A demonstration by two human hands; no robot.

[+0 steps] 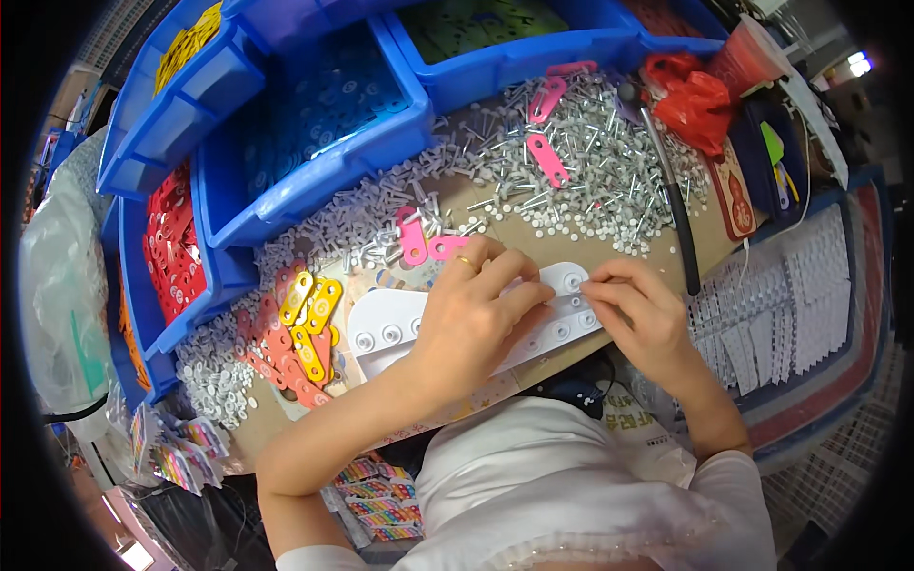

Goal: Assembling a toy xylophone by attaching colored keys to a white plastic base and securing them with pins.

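Note:
A white plastic holder (386, 311) with rows of round white pegs lies on the table in front of me. My left hand (481, 319), with a ring on one finger, reaches over its middle and hides part of it. The fingers are curled and pressed together, and whatever they hold is hidden. At the holder's right end my right hand (640, 319) pinches with thumb and forefinger beside a round peg (572, 283); anything between those fingertips is too small to make out. Beyond the left hand lie pink two-holed plates (412, 238).
Piles of metal screws (600, 143) and small white caps (214, 381) cover much of the table. Yellow plates (307, 352) and coral plates (276, 347) lie left. Blue bins (324, 176) stand behind. A black-handled tool (682, 233) and red bag (687, 105) are right.

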